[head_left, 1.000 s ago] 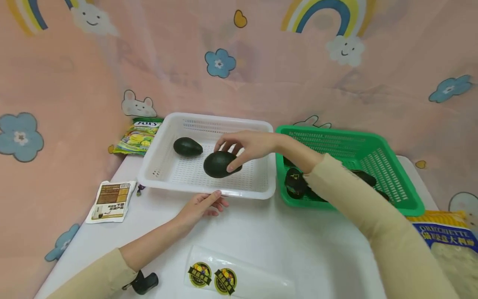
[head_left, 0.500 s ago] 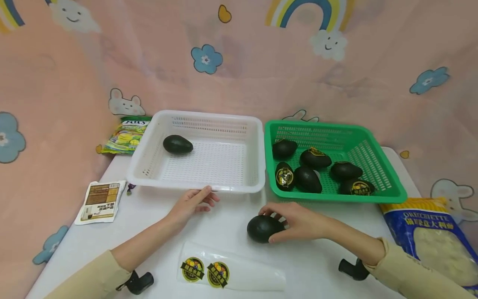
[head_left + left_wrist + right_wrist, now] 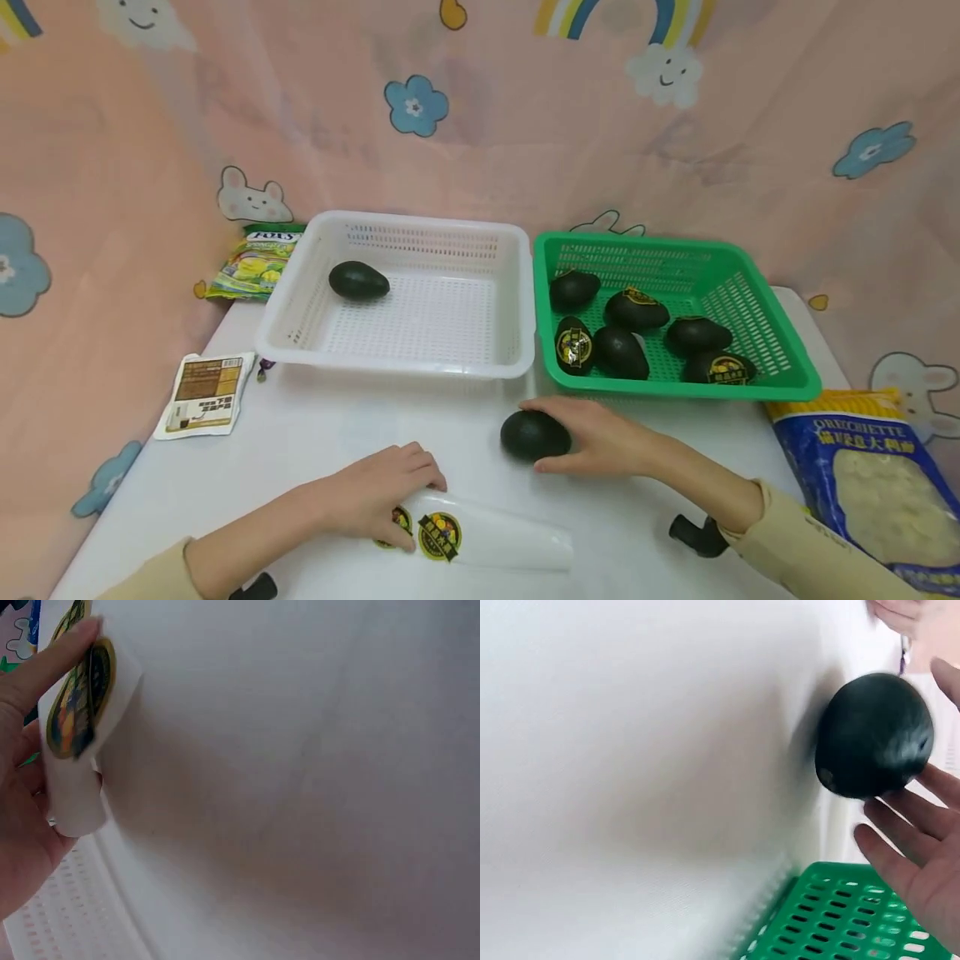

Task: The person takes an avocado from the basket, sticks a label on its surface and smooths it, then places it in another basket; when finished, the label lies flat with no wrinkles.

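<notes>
In the head view my left hand is at the left end of a clear sheet of round fruit stickers, partly covering one sticker. The left wrist view shows that sheet curled up between thumb and fingers, the thumb lying on a sticker. My right hand is beside a dark green avocado on the white table. Seen from the right wrist, its relaxed fingers touch the side of the avocado, while the thumb stands a little apart from it.
A white basket with one avocado stands behind. Right of it, a green basket holds several avocados, some with stickers. A candy bag, a white packet and an orecchiette bag lie around the sides.
My right hand has brought the avocado out of the white basket to the table in front of the baskets. My left hand has left the basket's rim and come down to the sticker sheet.
</notes>
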`<state>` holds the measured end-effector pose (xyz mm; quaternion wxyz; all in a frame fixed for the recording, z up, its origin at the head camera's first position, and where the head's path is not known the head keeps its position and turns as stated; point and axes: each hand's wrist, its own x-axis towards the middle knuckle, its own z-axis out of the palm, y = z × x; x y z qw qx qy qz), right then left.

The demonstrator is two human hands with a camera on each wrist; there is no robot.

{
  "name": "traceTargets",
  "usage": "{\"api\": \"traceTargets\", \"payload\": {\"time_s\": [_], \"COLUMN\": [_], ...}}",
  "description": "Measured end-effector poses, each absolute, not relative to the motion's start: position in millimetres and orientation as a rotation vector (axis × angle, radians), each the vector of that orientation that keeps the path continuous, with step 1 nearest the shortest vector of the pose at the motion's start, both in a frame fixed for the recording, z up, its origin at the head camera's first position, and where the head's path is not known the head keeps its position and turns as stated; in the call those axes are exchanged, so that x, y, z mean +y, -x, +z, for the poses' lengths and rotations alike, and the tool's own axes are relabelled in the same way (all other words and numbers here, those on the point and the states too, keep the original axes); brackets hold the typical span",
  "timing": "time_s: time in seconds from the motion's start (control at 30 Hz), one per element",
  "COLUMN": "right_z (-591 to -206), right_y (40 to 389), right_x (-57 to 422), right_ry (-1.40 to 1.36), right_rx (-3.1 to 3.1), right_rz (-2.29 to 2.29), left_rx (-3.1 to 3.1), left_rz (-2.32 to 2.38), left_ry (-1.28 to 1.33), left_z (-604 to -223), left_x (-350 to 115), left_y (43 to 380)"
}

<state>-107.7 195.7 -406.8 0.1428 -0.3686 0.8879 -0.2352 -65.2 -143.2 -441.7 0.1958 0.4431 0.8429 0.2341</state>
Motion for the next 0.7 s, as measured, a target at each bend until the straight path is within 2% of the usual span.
{"api": "traceTargets", "payload": {"time_s": [0.23, 0.53, 0.7], "right_z": [-398, -395, -397], "right_y": [99, 74, 64], "right_x": [187, 163, 157], "right_ry": [1.190, 1.602, 1.616], "right_rx": [2.713, 2.694, 2.786], "right_rz": [-0.611, -0.948, -0.963], "left_rx": [2.064, 1.712, 1.535], "left_rz": [1.078, 1.366, 1.487], "left_ry": [-0.994, -0.677, -0.533], "left_z": [-442, -433, -431], "left_x": [-131, -109, -104], "left_y": [81, 92, 94]}}
